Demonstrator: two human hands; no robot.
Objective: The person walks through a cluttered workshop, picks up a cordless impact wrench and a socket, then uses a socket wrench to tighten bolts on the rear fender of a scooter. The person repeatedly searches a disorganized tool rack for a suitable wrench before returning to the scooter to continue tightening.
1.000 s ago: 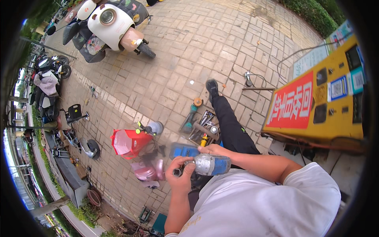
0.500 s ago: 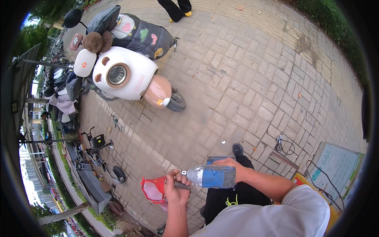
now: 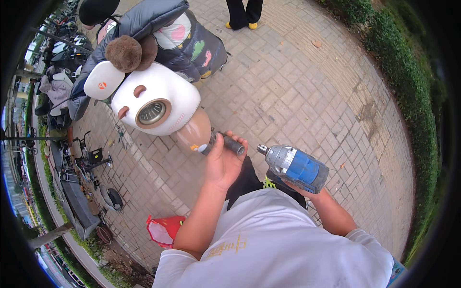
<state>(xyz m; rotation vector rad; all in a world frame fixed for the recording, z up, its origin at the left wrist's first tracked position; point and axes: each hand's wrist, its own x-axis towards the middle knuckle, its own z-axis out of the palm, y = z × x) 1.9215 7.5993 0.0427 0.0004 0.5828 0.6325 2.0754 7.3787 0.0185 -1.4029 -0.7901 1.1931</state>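
My left hand (image 3: 222, 163) grips a dark metal socket (image 3: 235, 146), held up in front of the scooter's tan front fender (image 3: 194, 125). My right hand (image 3: 309, 191), mostly hidden beneath a blue and silver impact wrench (image 3: 305, 170), holds that tool. The wrench's square drive is bare and points left toward the socket, with a gap between them. A white scooter (image 3: 163, 86) with brown trim, fuzzy brown round pieces and a grey padded cover stands just beyond my left hand.
A person's legs (image 3: 237, 12) in black trousers stand beyond the scooter. A hedge (image 3: 403, 110) borders the paving on the right. Parked scooters (image 3: 60, 96), bike parts (image 3: 93, 156) and a loose wheel (image 3: 114, 199) line the left. A red bag (image 3: 163, 229) lies lower left.
My view has turned, and the yellow machine has left it. The scooter now appears closer. My hands, earlier together, are apart, with the socket raised away from the wrench's drive.
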